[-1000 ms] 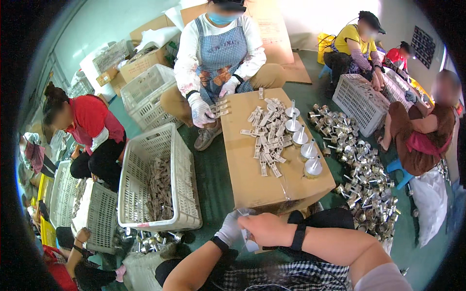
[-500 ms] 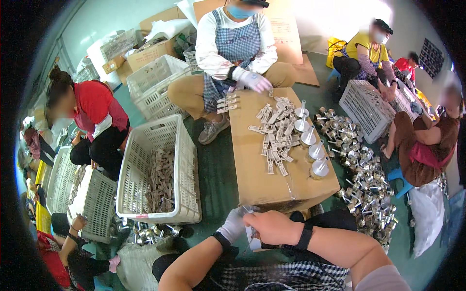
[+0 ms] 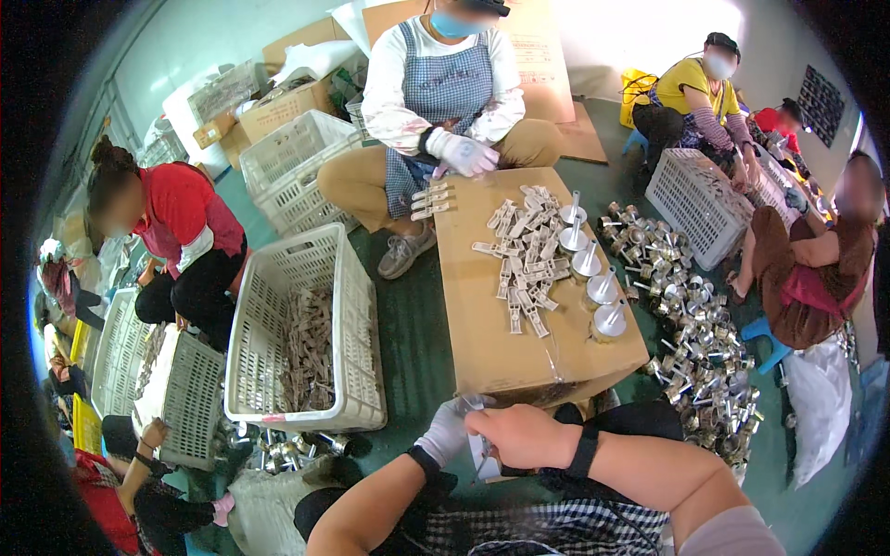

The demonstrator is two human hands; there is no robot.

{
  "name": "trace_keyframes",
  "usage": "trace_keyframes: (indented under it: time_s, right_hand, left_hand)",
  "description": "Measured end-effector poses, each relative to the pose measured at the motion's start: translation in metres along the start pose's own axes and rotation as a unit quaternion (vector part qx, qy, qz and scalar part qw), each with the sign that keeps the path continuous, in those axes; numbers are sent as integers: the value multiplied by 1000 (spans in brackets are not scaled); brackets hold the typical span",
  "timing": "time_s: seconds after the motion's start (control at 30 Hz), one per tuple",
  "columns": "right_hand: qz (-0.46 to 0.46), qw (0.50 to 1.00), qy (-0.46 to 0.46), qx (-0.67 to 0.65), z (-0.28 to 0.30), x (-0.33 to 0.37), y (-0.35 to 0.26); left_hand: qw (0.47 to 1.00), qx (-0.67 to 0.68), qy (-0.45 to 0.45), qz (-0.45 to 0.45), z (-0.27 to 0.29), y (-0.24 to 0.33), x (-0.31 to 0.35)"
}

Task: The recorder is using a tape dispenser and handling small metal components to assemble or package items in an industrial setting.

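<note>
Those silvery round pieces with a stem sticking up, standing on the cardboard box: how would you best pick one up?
Probably pinch the thin upright stem of a silvery round piece from above: it rises free over the wide base resting on the cardboard box, and neighbours crowd its sides.

Single head cam, fisheye, sitting above the wearer's hands (image 3: 501, 435) and looking steeply down and forward — forearms are coming in from the bottom edge, close to the lens. The cardboard box (image 3: 482, 324) is filling the centre, near. Edges are bending hard toward the rim — no second view sharing anything.
</note>
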State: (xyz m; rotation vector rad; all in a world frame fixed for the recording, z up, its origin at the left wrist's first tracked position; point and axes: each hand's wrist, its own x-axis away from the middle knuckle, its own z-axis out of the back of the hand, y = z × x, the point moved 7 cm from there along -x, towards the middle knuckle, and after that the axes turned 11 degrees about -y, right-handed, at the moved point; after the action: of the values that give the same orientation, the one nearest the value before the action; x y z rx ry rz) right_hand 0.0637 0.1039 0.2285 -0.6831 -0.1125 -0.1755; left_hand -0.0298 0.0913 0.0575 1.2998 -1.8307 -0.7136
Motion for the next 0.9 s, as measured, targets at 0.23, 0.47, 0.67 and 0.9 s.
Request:
trace_keyframes:
  time_s: [0.23, 0.47, 0.67, 0.9]
  right_hand:
    - [6, 1000, -1, 16, -1, 1, -1]
    - [15, 1000, -2, 19, 0, 2, -4]
    - [0, 1000, -10, 29, -2, 3, 1]
    - [2, 999, -16, 31, -2, 2, -3]
  left_hand:
    - [999, 1, -40, -32, 0, -2, -1]
    - [997, 5, -51, -56, 10, -11, -5]
    - [1000, 0, -19, 23, -17, 9, 0]
    - [997, -65, -1, 29, -20, 16, 7]
